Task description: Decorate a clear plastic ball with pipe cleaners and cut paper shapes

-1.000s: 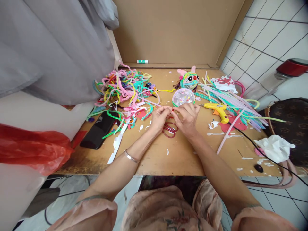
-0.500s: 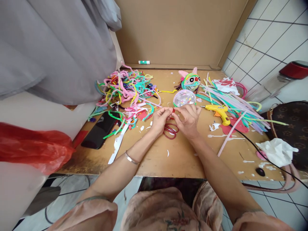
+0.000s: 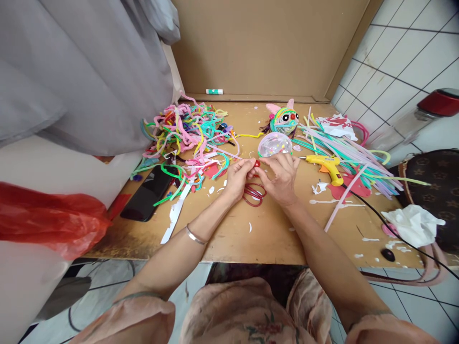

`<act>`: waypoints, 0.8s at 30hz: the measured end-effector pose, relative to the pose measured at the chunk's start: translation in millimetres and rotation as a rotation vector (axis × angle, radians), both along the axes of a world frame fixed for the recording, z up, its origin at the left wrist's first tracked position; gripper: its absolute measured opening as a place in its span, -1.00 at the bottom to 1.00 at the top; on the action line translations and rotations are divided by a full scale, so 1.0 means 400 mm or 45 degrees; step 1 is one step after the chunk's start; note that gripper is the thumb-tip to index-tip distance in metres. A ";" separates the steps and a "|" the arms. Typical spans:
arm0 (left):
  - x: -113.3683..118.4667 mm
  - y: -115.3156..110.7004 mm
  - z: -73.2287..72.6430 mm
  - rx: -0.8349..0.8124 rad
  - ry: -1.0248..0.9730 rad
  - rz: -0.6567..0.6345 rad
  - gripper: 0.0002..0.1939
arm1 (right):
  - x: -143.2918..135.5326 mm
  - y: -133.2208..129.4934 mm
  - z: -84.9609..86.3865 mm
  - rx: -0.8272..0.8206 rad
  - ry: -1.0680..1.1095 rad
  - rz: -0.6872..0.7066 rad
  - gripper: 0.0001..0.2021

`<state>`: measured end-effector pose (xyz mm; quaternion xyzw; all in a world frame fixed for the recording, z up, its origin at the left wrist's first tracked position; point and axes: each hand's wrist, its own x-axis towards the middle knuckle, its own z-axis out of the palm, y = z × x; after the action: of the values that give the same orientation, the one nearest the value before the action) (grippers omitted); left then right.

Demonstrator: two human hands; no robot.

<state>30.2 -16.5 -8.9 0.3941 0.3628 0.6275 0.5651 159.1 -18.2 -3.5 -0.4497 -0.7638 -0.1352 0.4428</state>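
My left hand [image 3: 237,179] is closed, with thumb and forefinger pinching a small, round red piece [image 3: 257,163], perhaps a coil of red cord. Close beside it on the right, my right hand [image 3: 281,177] has its thumb and forefinger bent toward the same piece; what lies between those fingertips is too small to make out. Below both hands, loops of dark red cord [image 3: 255,203] hang or rest over the table. Just beyond my fingers stands a clear bowl [image 3: 265,139] with small coloured bits in it.
A heap of tangled pipe cleaners [image 3: 186,129] and a black phone [image 3: 147,196] lie left. On the right are a yellow glue gun [image 3: 328,165] with its cord, straight pipe cleaners [image 3: 355,157] and crumpled tissue [image 3: 412,224]. A colourful eared figure [image 3: 283,122] sits behind the bowl.
The red piece shows a little more at my left fingertips, and the right fingertips have shifted slightly. Both hands otherwise keep their places.
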 end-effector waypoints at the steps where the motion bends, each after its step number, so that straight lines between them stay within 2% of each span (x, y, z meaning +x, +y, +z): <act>1: 0.000 0.001 -0.001 -0.002 -0.011 0.007 -0.63 | 0.000 0.000 0.000 -0.004 -0.001 -0.002 -0.78; 4: 0.000 0.003 -0.004 0.006 -0.031 0.019 -0.59 | 0.000 -0.001 0.001 -0.001 0.014 0.008 -0.79; 14: -0.004 -0.001 -0.003 0.038 0.059 0.015 -0.65 | -0.002 -0.002 0.000 -0.018 0.012 0.004 -0.80; 24: -0.002 -0.004 0.004 0.017 0.044 -0.019 -0.69 | -0.001 -0.002 0.003 -0.031 0.047 0.038 -0.84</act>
<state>29.2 -18.3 -7.1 0.4114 0.3652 0.6188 0.5608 158.7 -19.1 -2.3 -0.4459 -0.7638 -0.1111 0.4532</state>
